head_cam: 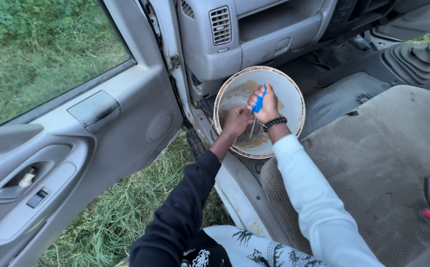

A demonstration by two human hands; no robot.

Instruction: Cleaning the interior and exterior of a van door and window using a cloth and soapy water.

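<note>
Both hands, left (236,121) and right (267,103), grip and wring a blue cloth (259,101) over the round white plastic bucket (294,94) (murky brown water remains inside).

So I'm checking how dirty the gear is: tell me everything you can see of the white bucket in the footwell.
The white bucket is round and looks like plastic, with a grimy, brown-stained rim. It stands upright on the vehicle floor, between the open door sill and the seat, under the dashboard. Inside, brownish murky water lies at the bottom and stains streak the wall. The left hand and the right hand are both over its opening, wringing a blue cloth, from which a thin stream falls into it.
</note>
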